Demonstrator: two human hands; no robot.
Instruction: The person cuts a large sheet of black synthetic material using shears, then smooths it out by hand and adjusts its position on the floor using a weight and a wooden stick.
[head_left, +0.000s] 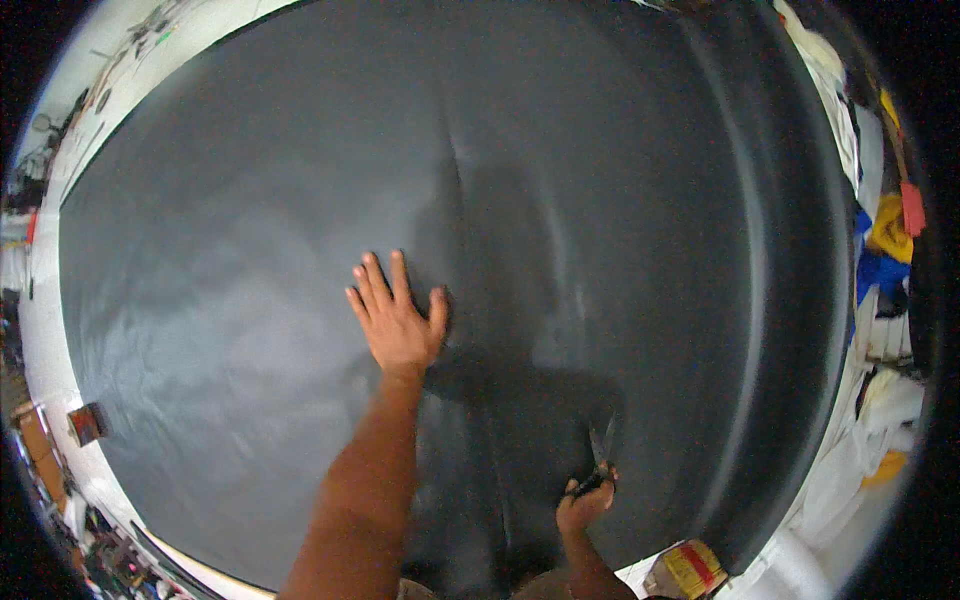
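Observation:
A broad sheet of black, slightly shiny material (250,180) covers most of the table in front of me. My left hand (398,325) lies flat on it near the middle, fingers spread. At the lower right, my right hand (588,503) grips a pair of scissors (602,447) by the handles. Their blades stand apart and point away from me, over the sheet. A crease runs lengthwise through the sheet, just right of my left hand. My shadow falls across the middle.
Along the right, the sheet rises in a long fold (752,300). A yellow and red container (690,568) stands at the near right edge. On the left table edge sits a small brown block (86,424). Blue and yellow items (885,260) lie beyond the right side.

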